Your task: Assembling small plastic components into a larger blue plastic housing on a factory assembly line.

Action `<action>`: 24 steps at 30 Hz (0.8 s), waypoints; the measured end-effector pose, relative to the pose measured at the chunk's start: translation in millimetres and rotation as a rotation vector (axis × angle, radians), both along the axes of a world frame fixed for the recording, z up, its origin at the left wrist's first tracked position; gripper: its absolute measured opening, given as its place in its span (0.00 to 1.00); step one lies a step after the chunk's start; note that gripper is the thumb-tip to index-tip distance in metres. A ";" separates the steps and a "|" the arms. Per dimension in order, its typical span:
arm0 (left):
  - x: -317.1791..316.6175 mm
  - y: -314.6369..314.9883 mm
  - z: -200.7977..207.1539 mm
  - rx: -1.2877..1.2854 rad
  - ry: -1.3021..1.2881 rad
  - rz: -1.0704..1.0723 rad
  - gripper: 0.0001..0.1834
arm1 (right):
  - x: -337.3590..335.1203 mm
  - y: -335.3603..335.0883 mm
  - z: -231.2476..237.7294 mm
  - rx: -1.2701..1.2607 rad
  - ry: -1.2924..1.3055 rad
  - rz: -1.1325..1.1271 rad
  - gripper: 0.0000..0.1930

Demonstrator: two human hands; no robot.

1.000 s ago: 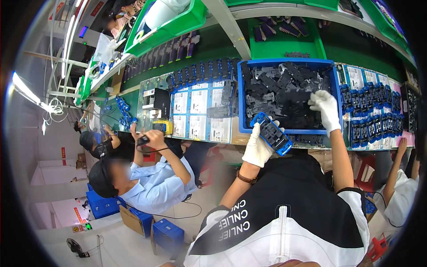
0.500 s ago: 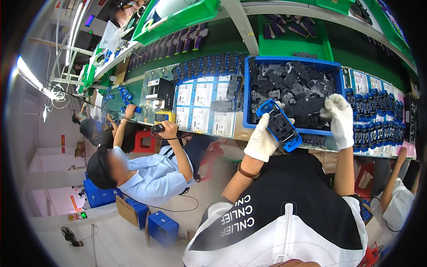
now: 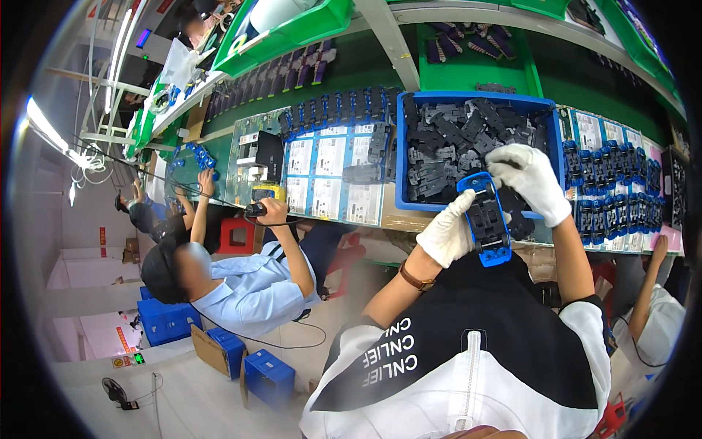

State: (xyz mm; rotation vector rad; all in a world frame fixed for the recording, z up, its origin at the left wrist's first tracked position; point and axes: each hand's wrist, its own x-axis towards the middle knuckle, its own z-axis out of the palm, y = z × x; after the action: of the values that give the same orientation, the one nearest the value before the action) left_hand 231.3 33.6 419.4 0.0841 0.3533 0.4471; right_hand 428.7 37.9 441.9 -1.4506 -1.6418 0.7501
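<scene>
My left hand [image 3: 447, 233], in a white glove, grips a blue toy car body [image 3: 496, 257] by its left side. The car is tilted underside up, and a black chassis plate [image 3: 488, 219] sits within its blue rim. My right hand [image 3: 534, 179], gloved too, is at the car's upper right end, fingers curled together with the tips at or close to its edge. Whatever its fingers may pinch is too small or hidden to make out. Just beyond both hands stands a blue bin [image 3: 401, 164] heaped with black plastic chassis parts [image 3: 446, 132].
Rows of blue-and-black car pieces [image 3: 610, 219] lie right of the bin; more [image 3: 336, 110] line the left side over printed sheets [image 3: 322, 172]. A green tray [image 3: 479, 77] with purple parts is behind. At left a co-worker in a blue shirt [image 3: 256, 289] holds a black tool [image 3: 255, 210].
My left hand has shifted right with the car, turning it more upright. My right hand has moved left from the bin's right edge to the car's upper end.
</scene>
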 end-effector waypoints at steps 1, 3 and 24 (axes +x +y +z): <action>0.9 2.7 -0.6 -0.004 0.007 0.038 0.30 | -0.1 -4.8 3.6 0.013 -0.089 -0.068 0.11; -1.2 3.9 -3.3 0.010 0.042 0.214 0.29 | -5.5 -17.7 17.4 0.001 -0.156 -0.092 0.16; 4.0 0.7 -18.6 0.058 0.055 0.547 0.33 | -33.8 -55.0 -0.6 0.435 -0.211 -0.372 0.20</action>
State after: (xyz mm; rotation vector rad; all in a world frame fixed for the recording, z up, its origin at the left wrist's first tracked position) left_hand 235.2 34.3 400.9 0.0556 0.4169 0.9979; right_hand 394.9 -17.2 441.4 -1.4829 -1.5036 0.0266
